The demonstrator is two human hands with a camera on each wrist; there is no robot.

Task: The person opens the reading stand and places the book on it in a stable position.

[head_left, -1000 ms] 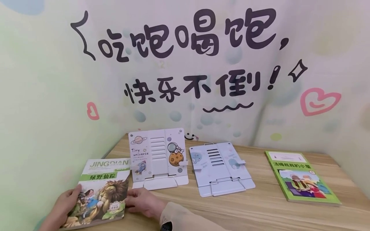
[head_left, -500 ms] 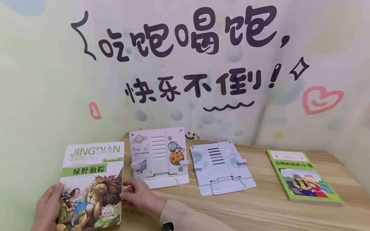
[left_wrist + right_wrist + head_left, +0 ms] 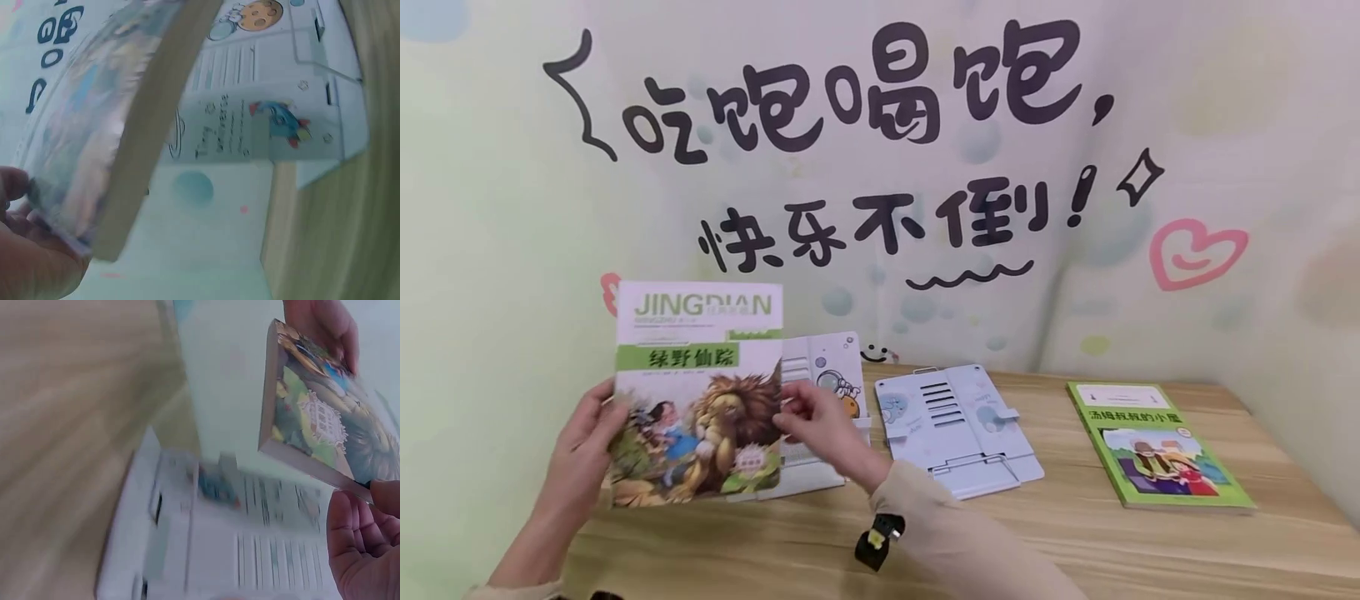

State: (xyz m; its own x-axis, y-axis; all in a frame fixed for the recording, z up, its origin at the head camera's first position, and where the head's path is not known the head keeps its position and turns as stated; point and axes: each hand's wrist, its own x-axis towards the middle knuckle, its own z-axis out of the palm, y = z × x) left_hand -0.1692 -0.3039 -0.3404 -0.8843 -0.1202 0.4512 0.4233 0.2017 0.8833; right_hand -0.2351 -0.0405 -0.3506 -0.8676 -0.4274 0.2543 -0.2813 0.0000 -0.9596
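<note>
Raised above the table is a thick paperback book [image 3: 700,400] with a lion and a girl on its cover, upright and facing the head camera. My left hand [image 3: 587,433] grips its left edge, thumb in front. My right hand [image 3: 823,429] pinches the right edge, and the right wrist view shows thumb and fingers [image 3: 353,528] on either side of it. Behind the book, partly hidden, stands a white book stand [image 3: 820,450] with an astronaut print; its "Tiny universe" panel [image 3: 219,125] shows in the left wrist view.
A second, pale blue book stand [image 3: 955,429] leans back right of the first. Further right lies a green-bordered book [image 3: 1161,446] on the wooden table [image 3: 1000,542]. A printed curtain [image 3: 1225,150] hangs behind the table.
Both hands have lifted the lion-cover book off the table, first up and toward the left, then up and right, so it now overlaps the astronaut stand. The head view has shifted slightly.
</note>
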